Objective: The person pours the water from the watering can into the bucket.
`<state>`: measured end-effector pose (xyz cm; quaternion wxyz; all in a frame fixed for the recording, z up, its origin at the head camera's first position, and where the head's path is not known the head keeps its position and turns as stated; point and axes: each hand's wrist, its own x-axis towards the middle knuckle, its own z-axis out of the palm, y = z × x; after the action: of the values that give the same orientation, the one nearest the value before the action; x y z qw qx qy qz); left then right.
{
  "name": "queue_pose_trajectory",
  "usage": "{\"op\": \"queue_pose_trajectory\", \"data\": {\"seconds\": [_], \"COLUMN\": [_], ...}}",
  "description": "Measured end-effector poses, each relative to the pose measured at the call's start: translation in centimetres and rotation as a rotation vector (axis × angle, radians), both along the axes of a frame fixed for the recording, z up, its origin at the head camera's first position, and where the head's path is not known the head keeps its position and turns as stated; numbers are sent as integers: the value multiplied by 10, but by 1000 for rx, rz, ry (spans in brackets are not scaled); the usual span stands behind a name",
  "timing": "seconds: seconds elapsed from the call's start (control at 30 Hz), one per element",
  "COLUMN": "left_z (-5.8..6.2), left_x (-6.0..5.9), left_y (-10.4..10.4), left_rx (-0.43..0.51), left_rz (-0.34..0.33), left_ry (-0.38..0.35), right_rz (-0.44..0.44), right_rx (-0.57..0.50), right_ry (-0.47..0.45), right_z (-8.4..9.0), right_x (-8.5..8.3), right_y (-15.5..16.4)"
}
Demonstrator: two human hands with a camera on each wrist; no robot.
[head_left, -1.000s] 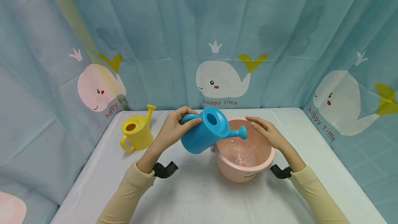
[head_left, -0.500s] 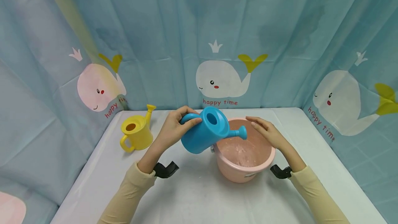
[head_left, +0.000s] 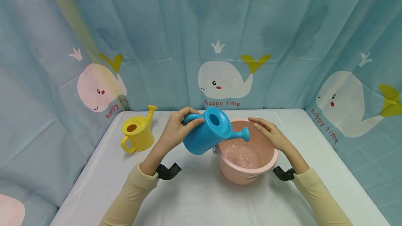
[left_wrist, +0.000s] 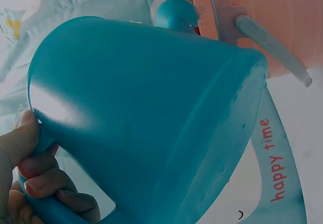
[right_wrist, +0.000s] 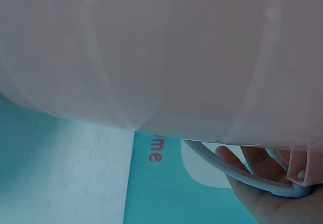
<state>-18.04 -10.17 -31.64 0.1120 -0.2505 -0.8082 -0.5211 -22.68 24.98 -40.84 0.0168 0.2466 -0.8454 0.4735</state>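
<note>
Work in hand: pouring from the blue watering can [head_left: 207, 132] into the pink bucket [head_left: 248, 170].
Left hand [head_left: 176, 130]: its fingers [left_wrist: 45, 186] are curled round the can's handle, holding the can in the air, tipped toward the bucket.
Blue watering can: tilted, its spout [head_left: 242, 134] over the bucket's open top; the body hangs above the desk [head_left: 194, 198], just left of the bucket.
Right hand [head_left: 271, 135]: laid on the bucket's far right rim; the right wrist view shows its fingers [right_wrist: 252, 163] beside the bucket's grey bail handle [right_wrist: 237, 171]. Whether they curl round the rim or only rest on it, I cannot tell.
Pink bucket: upright on the desk, with rippled water [head_left: 243, 154] showing in the bottom.
Done: some water lies in the bucket, well below the rim.
Left, as I judge it: the can is not yet righted or set down; how much it holds cannot be seen.
Aside: a yellow watering can [head_left: 136, 135] stands untouched, well to the left.
</note>
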Motion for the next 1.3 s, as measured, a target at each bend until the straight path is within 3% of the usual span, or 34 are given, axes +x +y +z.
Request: {"op": "queue_pose_trajectory", "data": {"seconds": [0.7,1.03,1.3], "left_z": [1,2,3], "left_x": [2,1,1], "left_y": [7,8,7], "left_rx": [-18,-24,-25], "left_rz": [34,26,20], "left_ry": [3,16,15], "right_rz": [-2,-9,-17], "right_rx": [2,25,25], "right_ry": [1,-1,-7], "right_z": [-1,28,23], "right_x": [0,20,16], "right_y": [0,-15,-12]}}
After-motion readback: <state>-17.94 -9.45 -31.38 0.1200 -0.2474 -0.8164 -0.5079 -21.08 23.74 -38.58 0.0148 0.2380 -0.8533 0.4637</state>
